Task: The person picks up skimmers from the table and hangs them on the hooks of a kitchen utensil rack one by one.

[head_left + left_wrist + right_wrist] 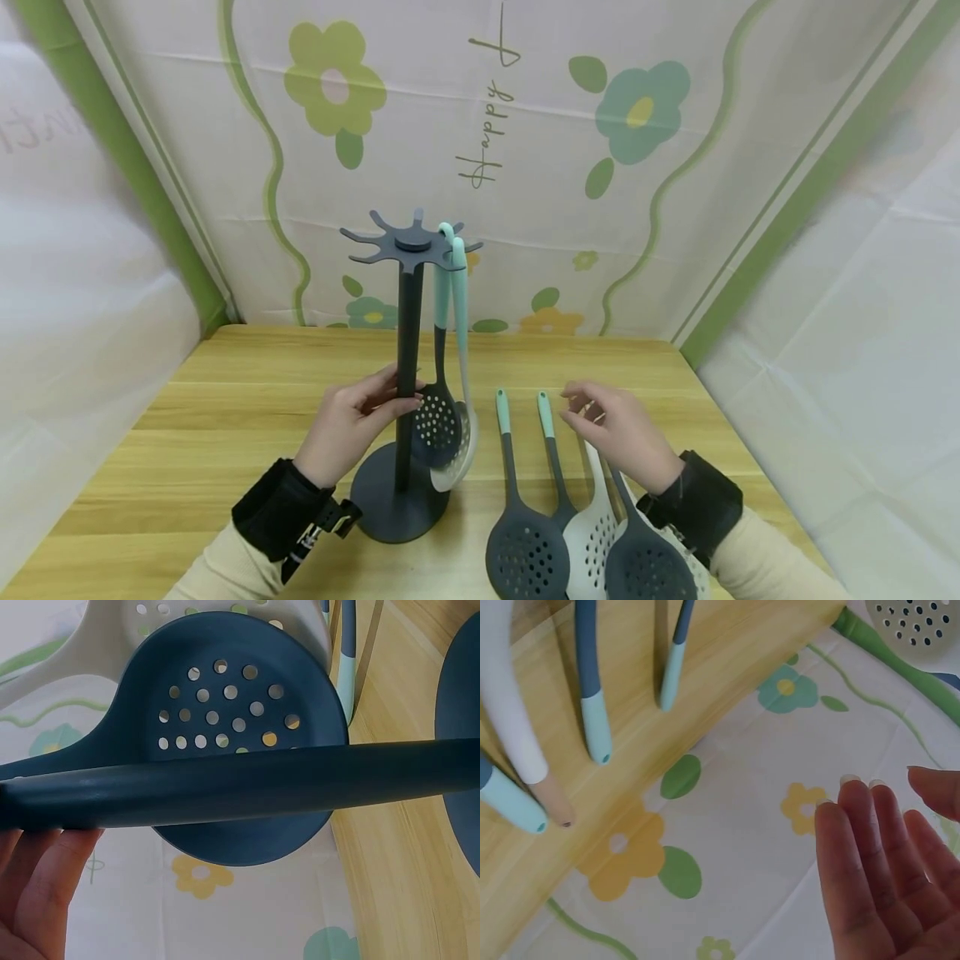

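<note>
My left hand (351,427) grips the dark post (409,333) of a utensil stand, thumb and fingers about its middle. In the left wrist view, fingertips (56,862) press the post's edge. A dark slotted ladle (437,437) and a white slotted ladle (463,471), both with mint handles, hang from the stand's hooked top on the right. My right hand (622,425) hovers over the utensils on the table, holding nothing; its fingers are fairly straight in the right wrist view. Below it lie a dark slotted turner (527,550), a white slotted utensil (592,537) and another dark slotted utensil (651,562).
The stand's round base (397,529) rests on a wooden table (247,433). Another mint-tipped handle (550,425) lies among the flat utensils. A flower-printed cloth (480,108) rises behind the table, with white cloth walls at both sides.
</note>
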Available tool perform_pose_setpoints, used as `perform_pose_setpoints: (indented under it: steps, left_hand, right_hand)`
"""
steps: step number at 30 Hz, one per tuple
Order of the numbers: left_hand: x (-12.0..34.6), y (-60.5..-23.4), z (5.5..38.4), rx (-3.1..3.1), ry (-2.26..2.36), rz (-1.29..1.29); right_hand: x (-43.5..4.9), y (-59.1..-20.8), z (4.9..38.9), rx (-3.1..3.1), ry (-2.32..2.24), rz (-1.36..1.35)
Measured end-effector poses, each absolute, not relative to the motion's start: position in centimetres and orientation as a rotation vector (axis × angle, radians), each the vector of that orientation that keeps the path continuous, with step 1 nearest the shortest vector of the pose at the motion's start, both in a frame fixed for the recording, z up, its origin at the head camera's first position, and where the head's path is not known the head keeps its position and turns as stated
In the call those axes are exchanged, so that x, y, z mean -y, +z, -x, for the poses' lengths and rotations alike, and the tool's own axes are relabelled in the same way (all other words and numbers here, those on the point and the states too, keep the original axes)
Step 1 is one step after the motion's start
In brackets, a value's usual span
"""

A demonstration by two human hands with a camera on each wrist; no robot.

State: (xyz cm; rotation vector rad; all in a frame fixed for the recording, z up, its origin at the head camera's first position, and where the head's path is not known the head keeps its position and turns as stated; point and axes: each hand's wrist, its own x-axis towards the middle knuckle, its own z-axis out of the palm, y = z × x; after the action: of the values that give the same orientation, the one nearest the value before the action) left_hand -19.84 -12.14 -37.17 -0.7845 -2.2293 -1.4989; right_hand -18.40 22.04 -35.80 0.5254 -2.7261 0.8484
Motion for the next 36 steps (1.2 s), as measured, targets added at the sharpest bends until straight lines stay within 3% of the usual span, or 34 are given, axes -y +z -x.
perform_pose_setpoints:
  steps: [36]
  left_hand:
    - [12.1, -37.2, 19.6, 2.247, -1.514, 0.751]
  right_hand:
    - [-28.7, -39.7, 18.3, 2.969, 0.66, -0.211]
